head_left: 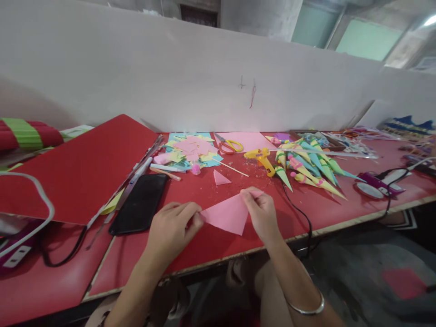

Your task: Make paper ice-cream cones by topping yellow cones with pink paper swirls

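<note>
A pink paper piece (227, 214) is stretched between my two hands above the red table. My left hand (177, 226) pinches its pointed left corner. At its upper right corner, my right hand (261, 213) grips it between thumb and fingers. Just beyond the held sheet lies a small pink paper triangle (221, 178). Further back are a yellow glue gun (260, 160), a thin stick (231, 167), a pink pompom (195, 169) and orange-yellow scissors (229, 145).
Left of my hands lies a black phone (139, 203), beside a large red sheet (88, 168). Colored paper scraps (190, 150) are heaped at the back. Several paper cones (309, 161) lie to the right. A black cord (298, 209) runs over the table's front edge.
</note>
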A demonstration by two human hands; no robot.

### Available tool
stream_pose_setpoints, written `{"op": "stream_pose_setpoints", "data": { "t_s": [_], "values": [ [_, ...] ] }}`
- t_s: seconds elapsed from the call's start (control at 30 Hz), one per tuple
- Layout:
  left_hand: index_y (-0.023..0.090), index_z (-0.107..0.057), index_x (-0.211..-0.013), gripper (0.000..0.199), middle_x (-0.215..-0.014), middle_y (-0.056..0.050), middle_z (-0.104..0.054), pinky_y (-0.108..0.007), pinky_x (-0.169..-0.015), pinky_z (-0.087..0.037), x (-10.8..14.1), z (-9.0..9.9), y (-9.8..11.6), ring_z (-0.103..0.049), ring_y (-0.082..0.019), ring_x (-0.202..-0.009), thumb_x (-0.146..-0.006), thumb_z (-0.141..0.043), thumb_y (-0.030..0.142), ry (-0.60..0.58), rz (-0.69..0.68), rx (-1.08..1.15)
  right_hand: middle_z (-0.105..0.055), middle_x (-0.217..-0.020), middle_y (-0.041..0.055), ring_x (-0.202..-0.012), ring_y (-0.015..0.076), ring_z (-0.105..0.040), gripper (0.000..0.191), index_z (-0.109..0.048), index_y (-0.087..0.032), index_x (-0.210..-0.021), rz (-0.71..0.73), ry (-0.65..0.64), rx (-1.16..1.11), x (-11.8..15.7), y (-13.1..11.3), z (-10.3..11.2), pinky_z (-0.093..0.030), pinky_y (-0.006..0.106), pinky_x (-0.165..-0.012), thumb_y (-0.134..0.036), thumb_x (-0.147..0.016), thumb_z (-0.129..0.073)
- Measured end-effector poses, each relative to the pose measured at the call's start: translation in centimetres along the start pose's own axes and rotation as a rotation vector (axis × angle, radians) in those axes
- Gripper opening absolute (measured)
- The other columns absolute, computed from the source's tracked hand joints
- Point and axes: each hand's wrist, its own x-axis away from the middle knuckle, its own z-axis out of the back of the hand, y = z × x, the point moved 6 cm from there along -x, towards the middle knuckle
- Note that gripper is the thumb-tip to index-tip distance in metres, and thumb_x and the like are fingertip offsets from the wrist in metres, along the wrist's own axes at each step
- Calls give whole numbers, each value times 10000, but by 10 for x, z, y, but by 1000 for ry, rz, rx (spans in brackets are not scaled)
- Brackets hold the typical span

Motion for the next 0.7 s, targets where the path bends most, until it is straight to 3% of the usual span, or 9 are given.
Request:
{"op": "stream_pose_setpoints", "data": {
  "t_s": [0.1, 0.2, 0.23, 0.33, 0.4, 0.47, 0.53, 0.6, 0.7],
  "values": [
    [189, -542, -621, 209, -506, 19, -553, -232, -509, -353, 3, 2, -20, -500, -133, -494, -746, -375, 182, -2, 206, 124, -377, -518, -71, -461, 61, -316, 303, -504, -174, -606, -151, 227, -211, -3, 16, 15, -261, 184, -421, -447, -701, -595],
    [180, -551, -763, 145, -651, 9, -579, -207, -516, -378, 8, -6, -30, -517, -118, -559, -766, -417, 237, -14, 436, 492, -392, -498, -83, -407, 43, -295, 310, -524, -178, -664, -307, 272, -377, 0, 28, 9, -234, 173, -376, -463, -642, -642],
    [177, -548, -883, 174, -735, -6, -595, -206, -546, -404, 9, -12, -28, -534, -119, -603, -771, -448, 266, -39, 470, 671, -406, -494, -81, -394, 39, -299, 311, -537, -175, -681, -345, 228, -409, 1, 29, 2, -236, 173, -367, -455, -624, -657],
    [202, -386, -1233, 528, -1061, -79, -563, -244, -722, -459, 11, -28, -11, -569, -155, -828, -751, -556, 334, -134, 488, 1164, -462, -517, -67, -373, 31, -319, 323, -575, -161, -741, -437, 1, -475, 8, 29, -28, -255, 173, -342, -413, -580, -698],
    [239, -302, -1310, 660, -1208, -103, -483, -273, -793, -456, 12, -33, -4, -548, -190, -945, -734, -597, 368, -141, 511, 1350, -501, -564, -55, -378, 28, -346, 335, -572, -164, -760, -499, -145, -518, 16, 29, -46, -284, 168, -340, -394, -562, -713],
    [254, -290, -1323, 697, -1231, -109, -465, -281, -764, -471, 13, -35, -1, -550, -208, -943, -723, -611, 406, -113, 540, 1457, -528, -621, -41, -408, 40, -400, 349, -547, -176, -770, -541, -256, -546, 23, 29, -59, -330, 169, -354, -393, -557, -718],
    [239, -309, -1314, 687, -1116, -100, -537, -276, -696, -481, 13, -34, -1, -572, -192, -837, -725, -601, 439, -81, 542, 1528, -555, -731, -12, -512, 71, -495, 356, -527, -189, -816, -510, -315, -525, 27, 29, -64, -417, 188, -435, -395, -586, -705],
    [223, -354, -1280, 635, -952, -61, -581, -256, -631, -474, 12, -31, -4, -566, -153, -705, -737, -579, 464, -24, 539, 1561, -550, -894, 23, -723, 116, -565, 391, -511, -204, -929, -374, -338, -430, 26, 25, -60, -487, 234, -624, -390, -631, -683],
    [211, -410, -1220, 561, -797, -6, -566, -222, -574, -445, 10, -26, -12, -518, -106, -588, -747, -565, 469, 57, 579, 1515, -472, -1113, 57, -1062, 177, -477, 562, -417, -246, -1145, -65, -337, -162, 23, 11, -47, -389, 335, -931, -381, -664, -674]
  ]
}}
